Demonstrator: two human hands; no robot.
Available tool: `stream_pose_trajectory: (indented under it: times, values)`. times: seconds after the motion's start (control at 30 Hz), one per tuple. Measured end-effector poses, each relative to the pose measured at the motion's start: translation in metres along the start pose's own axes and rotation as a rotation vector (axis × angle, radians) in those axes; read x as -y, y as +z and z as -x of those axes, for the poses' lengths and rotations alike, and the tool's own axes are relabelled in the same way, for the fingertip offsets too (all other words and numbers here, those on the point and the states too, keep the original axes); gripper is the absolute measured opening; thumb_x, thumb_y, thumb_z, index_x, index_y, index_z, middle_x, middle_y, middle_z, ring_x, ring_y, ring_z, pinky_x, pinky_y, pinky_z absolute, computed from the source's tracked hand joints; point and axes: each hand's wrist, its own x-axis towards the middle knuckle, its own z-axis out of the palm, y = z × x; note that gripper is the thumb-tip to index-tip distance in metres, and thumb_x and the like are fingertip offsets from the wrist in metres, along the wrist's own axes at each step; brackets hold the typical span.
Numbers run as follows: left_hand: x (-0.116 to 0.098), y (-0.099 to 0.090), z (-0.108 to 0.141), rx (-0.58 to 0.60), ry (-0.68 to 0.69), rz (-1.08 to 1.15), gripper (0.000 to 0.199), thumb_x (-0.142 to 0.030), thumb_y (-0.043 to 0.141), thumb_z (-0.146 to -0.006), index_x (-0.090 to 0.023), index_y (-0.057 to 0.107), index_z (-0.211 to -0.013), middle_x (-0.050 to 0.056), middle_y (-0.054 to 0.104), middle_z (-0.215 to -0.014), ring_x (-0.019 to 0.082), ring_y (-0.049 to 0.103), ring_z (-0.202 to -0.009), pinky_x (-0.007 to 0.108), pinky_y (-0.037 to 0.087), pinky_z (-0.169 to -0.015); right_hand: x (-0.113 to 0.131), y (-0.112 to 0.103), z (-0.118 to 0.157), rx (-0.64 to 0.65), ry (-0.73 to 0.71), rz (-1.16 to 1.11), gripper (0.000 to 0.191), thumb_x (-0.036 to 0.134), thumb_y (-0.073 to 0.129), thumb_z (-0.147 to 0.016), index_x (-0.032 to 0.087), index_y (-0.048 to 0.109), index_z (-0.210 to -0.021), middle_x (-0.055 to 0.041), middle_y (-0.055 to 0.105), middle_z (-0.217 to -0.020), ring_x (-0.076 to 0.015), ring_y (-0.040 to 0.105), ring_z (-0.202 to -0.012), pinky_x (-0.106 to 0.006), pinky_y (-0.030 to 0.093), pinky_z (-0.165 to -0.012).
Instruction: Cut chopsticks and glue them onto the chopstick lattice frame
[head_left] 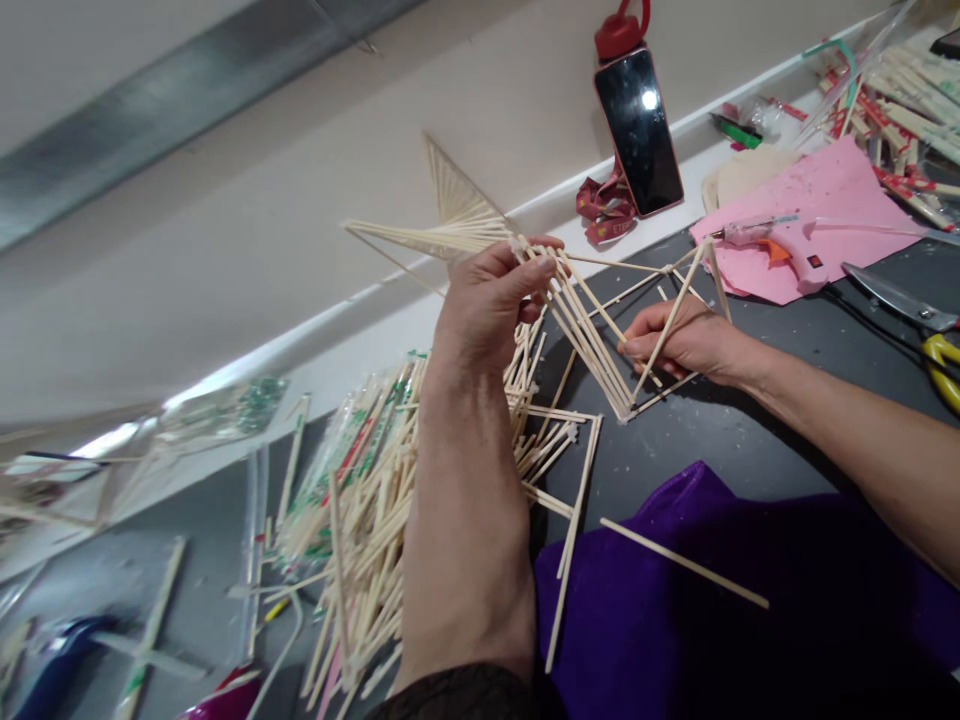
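Note:
A star-like frame of glued wooden chopsticks (589, 325) is held up in front of me. My left hand (491, 295) pinches its upper corner, where whitish glue shows. Several chopsticks run side by side down from that corner to a lower joint. My right hand (671, 335) reaches inside the frame, its thumb and fingers closed on a single chopstick (600, 305) that slants beside the row. A pointed section with fanned chopsticks (457, 205) rises behind my left hand. My left forearm hides part of the loose chopsticks (375, 530) beneath.
A pink glue gun (787, 240) lies on pink sheet material (840, 180), near yellow-handled scissors (915, 310). A phone (640, 130) leans on a red-capped bottle (621, 32) by the wall. One chopstick (686, 563) rests on purple cloth (675, 640). Wrappers (900, 120) are heaped at right.

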Motion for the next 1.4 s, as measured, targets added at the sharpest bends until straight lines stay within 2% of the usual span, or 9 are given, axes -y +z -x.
stream_pose_trajectory:
  times: [0.43, 0.63, 0.83, 1.0, 1.4]
  values:
    - [-0.0004, 0.0003, -0.0001, -0.015, -0.013, 0.004, 0.016, -0.02, 0.074, -0.067, -0.021, 0.071, -0.082, 0.0, 0.063, -0.07, 0.005, 0.039, -0.046, 0.018, 0.023, -0.037, -0.002, -0.0011, -0.0017, 0.002, -0.02, 0.026, 0.019, 0.015, 0.065, -0.081, 0.016, 0.058, -0.063, 0.005, 0.052, -0.047, -0.0024, 0.037, -0.035, -0.017, 0.028, -0.032]
    - [-0.0001, -0.0004, -0.0001, -0.018, -0.017, 0.033, 0.017, -0.018, 0.073, -0.067, -0.021, 0.072, -0.083, -0.002, 0.056, -0.063, 0.004, 0.036, -0.044, 0.017, 0.022, -0.037, -0.0022, -0.0015, -0.0021, -0.001, -0.005, -0.02, 0.02, 0.013, 0.063, -0.082, 0.015, 0.058, -0.063, 0.0054, 0.053, -0.047, -0.0018, 0.037, -0.033, -0.016, 0.027, -0.032]
    - [0.0023, -0.0015, -0.001, 0.002, 0.015, 0.02, 0.016, -0.019, 0.07, -0.068, -0.022, 0.071, -0.084, -0.001, 0.056, -0.066, 0.005, 0.037, -0.044, 0.02, 0.022, -0.037, -0.0049, -0.0024, -0.003, 0.001, -0.018, -0.05, 0.019, 0.012, 0.063, -0.082, 0.016, 0.058, -0.064, 0.005, 0.056, -0.049, -0.0018, 0.037, -0.033, -0.016, 0.028, -0.031]
    - [0.0054, -0.0043, -0.0038, -0.008, 0.0, 0.032, 0.016, -0.022, 0.071, -0.068, -0.022, 0.07, -0.083, -0.001, 0.06, -0.07, 0.005, 0.038, -0.043, 0.021, 0.021, -0.037, -0.0066, -0.0032, -0.0048, -0.006, -0.019, -0.035, 0.018, 0.012, 0.064, -0.081, 0.015, 0.059, -0.064, 0.0036, 0.056, -0.05, -0.0024, 0.038, -0.033, -0.017, 0.027, -0.031]
    - [0.0049, -0.0024, -0.0028, 0.022, -0.014, 0.007, 0.019, -0.03, 0.073, -0.069, -0.022, 0.069, -0.085, 0.0, 0.059, -0.069, 0.006, 0.037, -0.044, 0.023, 0.02, -0.038, -0.0047, -0.0032, -0.0029, -0.003, -0.023, -0.027, 0.017, 0.014, 0.065, -0.079, 0.015, 0.059, -0.063, 0.0044, 0.056, -0.049, -0.0019, 0.037, -0.034, -0.017, 0.026, -0.032]
